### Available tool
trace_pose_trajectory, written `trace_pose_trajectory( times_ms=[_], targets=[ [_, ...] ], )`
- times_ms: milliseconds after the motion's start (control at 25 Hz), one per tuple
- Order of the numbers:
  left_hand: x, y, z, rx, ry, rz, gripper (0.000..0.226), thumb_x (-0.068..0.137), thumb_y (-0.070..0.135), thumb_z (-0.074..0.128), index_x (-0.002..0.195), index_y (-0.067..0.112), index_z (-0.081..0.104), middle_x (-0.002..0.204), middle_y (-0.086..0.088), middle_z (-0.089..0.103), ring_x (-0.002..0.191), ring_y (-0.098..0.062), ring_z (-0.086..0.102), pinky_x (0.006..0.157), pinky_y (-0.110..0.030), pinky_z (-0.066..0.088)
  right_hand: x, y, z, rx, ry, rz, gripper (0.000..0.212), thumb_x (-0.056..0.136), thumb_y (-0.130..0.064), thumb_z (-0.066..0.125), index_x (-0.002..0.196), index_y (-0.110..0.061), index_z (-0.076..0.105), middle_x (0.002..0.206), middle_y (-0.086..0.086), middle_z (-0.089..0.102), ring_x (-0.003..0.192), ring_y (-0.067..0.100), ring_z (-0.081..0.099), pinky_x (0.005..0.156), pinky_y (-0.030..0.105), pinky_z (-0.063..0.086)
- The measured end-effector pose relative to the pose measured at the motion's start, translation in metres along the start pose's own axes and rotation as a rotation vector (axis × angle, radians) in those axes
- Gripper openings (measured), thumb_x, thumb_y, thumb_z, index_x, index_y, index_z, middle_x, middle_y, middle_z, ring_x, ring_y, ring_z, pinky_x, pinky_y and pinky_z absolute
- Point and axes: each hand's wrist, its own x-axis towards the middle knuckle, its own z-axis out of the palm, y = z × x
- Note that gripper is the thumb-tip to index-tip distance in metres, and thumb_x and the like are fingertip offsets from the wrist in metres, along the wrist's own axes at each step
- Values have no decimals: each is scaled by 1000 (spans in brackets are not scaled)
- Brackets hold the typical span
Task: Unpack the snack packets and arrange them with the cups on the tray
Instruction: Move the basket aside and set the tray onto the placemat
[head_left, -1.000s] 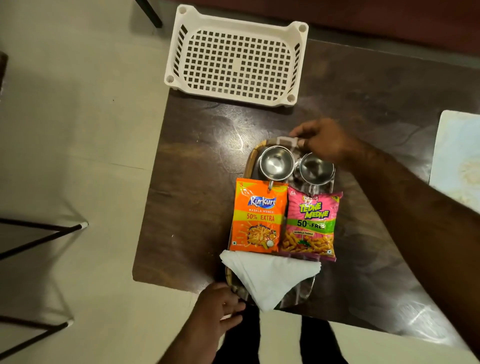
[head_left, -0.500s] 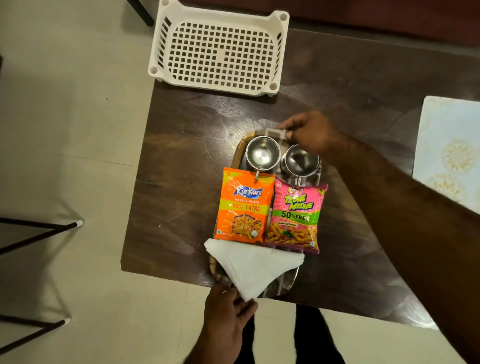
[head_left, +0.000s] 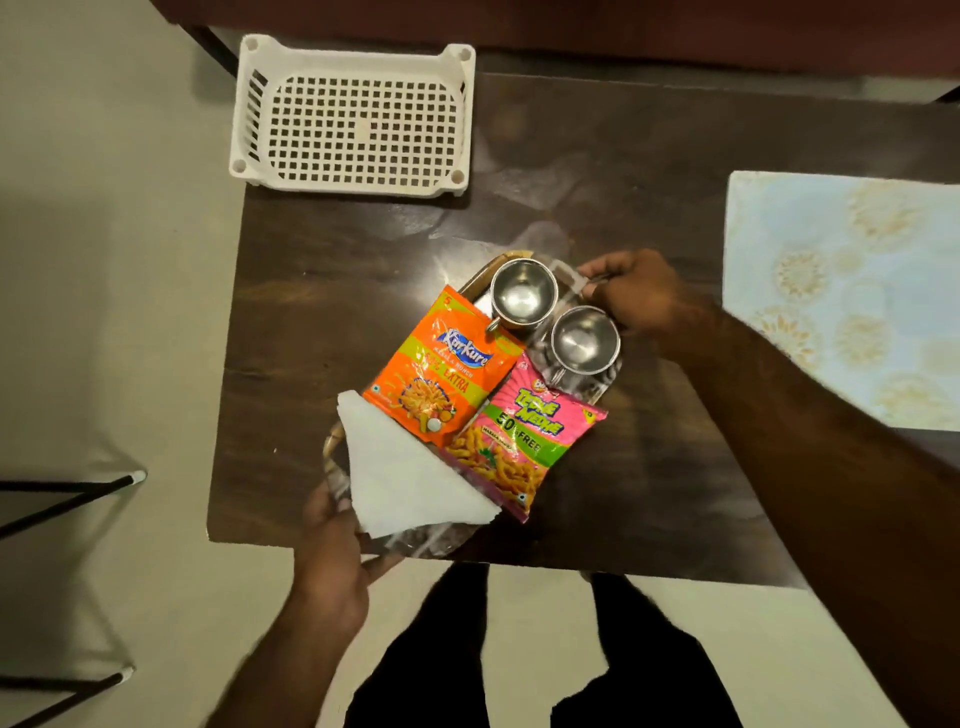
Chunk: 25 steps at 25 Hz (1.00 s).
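An oval tray (head_left: 441, 540) lies tilted on the dark table. On it sit two steel cups (head_left: 522, 296) (head_left: 584, 339), an orange snack packet (head_left: 444, 374), a pink snack packet (head_left: 524, 436) and a folded white napkin (head_left: 410, 483). My left hand (head_left: 332, 556) grips the tray's near handle, partly under the napkin. My right hand (head_left: 644, 296) grips the tray's far handle beside the cups.
A white plastic basket (head_left: 353, 119) stands at the table's far left corner, overhanging the edge. A pale blue patterned mat (head_left: 841, 296) lies at the right. Black metal legs (head_left: 67, 493) stand on the floor to the left. My legs are below the table's near edge.
My left hand has closed on the tray's near handle. The tray has turned clockwise, its far end swinging right, with everything on it.
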Motion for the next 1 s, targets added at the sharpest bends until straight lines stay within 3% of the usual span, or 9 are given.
trace_pose_trajectory(
  times_ms=[120,320,480,560,680,760,880,1000],
  targets=[
    [-3,28,18,60,-26,75,38,100,7,45,112,39,61,119,2,69,105,-29,66,71,-46,57,-17,17,-37,75,5,52,22,98,0,65,88,-18,73,74,0,69,41,-3,59,40,14,50],
    [-19,52,95,153,-18,237,39,99,7,45,124,31,63,117,-10,71,90,-33,68,69,-40,53,-32,56,-124,209,-2,108,33,100,3,59,81,-21,69,80,9,68,65,21,62,61,32,56],
    [-31,47,176,194,-12,314,41,97,0,41,112,26,69,97,-5,73,76,-25,66,58,-30,53,-31,95,-198,254,3,127,31,98,3,59,80,-19,71,77,9,69,67,21,64,53,30,59],
    [-38,38,225,242,-51,335,47,95,-3,35,116,22,67,86,0,71,69,-23,63,52,-29,52,-29,117,-242,281,22,144,30,98,5,59,82,-18,71,77,8,71,65,19,66,45,25,58],
    [-48,26,294,294,-91,342,51,91,-5,33,122,22,64,75,5,73,71,-25,61,59,-32,51,-28,150,-310,308,72,177,31,97,8,57,84,-16,71,76,7,72,64,17,68,43,22,56],
    [-51,20,336,339,-145,341,53,88,0,37,128,22,64,86,-3,74,75,-28,59,65,-37,43,-23,172,-346,322,108,198,30,97,8,57,84,-15,71,76,7,72,65,19,68,43,22,56],
    [-59,11,393,335,-184,332,53,87,3,43,134,21,61,115,-11,71,88,-30,64,69,-38,47,-10,201,-387,346,155,246,27,99,5,59,86,-14,73,79,7,72,69,18,69,44,23,58],
    [-67,6,442,332,-208,324,46,95,-2,39,128,21,62,109,-4,72,84,-22,68,61,-29,53,3,227,-415,359,173,295,22,100,3,60,93,-12,73,85,8,73,74,18,71,44,22,58]
  ],
)
